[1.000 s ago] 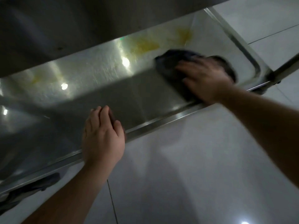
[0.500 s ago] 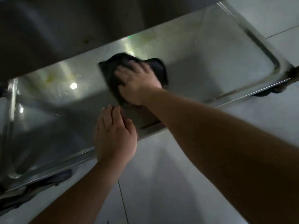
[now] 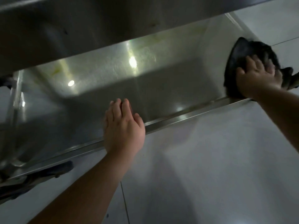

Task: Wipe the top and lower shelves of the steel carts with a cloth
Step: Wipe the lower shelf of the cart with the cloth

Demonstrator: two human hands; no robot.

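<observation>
The dark cloth (image 3: 242, 62) is now pressed flat against the lower shelf (image 3: 161, 88) at its far right end, close to the corner and touching the front rim (image 3: 186, 118); half a second ago it was held near the middle of the shelf, just beyond the left hand, and a second ago it was again out toward the right. A full back-and-forth pass is thus shown to have been made along the steel — the stroke has been carried from the middle to the right edge. The right hand (image 3: 257, 76) is laid on top of the cloth with its fingers spread and fairly straight, so the grip is a flat press rather than a pinch; the fingertips are blurred and cannot be told more exactly. The left hand (image 3: 124, 126) is rested on the front rim, fingers together and extended onto the shelf surface, holding nothing, and its place on the rim is little changed across the pictures. Yellowish streaks (image 3: 153, 41) are still seen at the back of the shelf, under the edge of the upper shelf (image 3: 97, 26), along with more near the left post (image 3: 14, 97). It is judged that the front strip has been covered while the rear band remains to be wiped — the work on this shelf is taken to be only partly done. The pale tiled floor (image 3: 210, 167) is seen below.
</observation>
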